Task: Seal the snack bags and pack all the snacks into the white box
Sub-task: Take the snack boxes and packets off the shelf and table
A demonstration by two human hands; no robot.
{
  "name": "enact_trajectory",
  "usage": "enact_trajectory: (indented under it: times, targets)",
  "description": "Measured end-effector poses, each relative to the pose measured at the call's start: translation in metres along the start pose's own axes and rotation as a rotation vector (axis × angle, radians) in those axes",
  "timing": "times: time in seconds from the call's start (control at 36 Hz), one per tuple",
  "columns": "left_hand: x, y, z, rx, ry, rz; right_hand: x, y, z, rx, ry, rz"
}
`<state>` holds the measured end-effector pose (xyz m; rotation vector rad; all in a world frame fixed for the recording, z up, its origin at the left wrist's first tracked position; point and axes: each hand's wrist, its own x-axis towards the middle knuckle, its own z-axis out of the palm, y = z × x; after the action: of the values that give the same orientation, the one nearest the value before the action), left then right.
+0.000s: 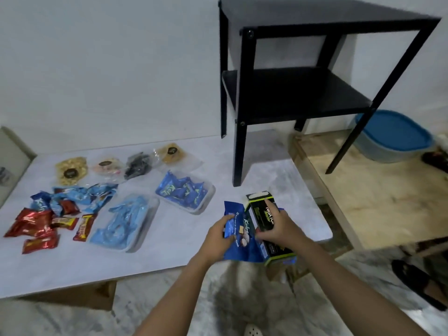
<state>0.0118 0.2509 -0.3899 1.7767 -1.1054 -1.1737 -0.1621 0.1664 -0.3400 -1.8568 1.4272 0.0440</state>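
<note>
My left hand (219, 232) grips the edge of a blue snack bag (238, 235) at the near right corner of the white table (169, 253). My right hand (275, 229) grips a black and green carton (263, 214) that stands against the bag, its white top end up. Two clear trays hold blue wrapped snacks: the nearer tray (126, 221) and the farther tray (185, 189). Loose blue packets (72, 197), red packets (32, 225) and two brown bars (83, 225) lie at the left. Several clear bags of snacks (71, 170) lie in a row at the back. No white box is visible.
A black two-shelf side table (298, 93) stands on the table's far right corner and the adjoining wooden platform (378, 197). A grey tub with a blue lid (395, 137) sits behind it. Black slippers (417, 284) lie on the floor at the right.
</note>
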Motion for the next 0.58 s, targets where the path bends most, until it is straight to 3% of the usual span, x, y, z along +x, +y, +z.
enact_trajectory:
  times: [0.28, 0.58]
  targets:
    - [-0.153, -0.025, -0.128, 0.165, 0.156, 0.112, -0.097, -0.132, 0.068, -0.127, -0.014, -0.211]
    - [-0.366, -0.092, -0.313, 0.097, 0.676, -0.005, -0.177, -0.348, 0.212, -0.269, -0.212, -0.669]
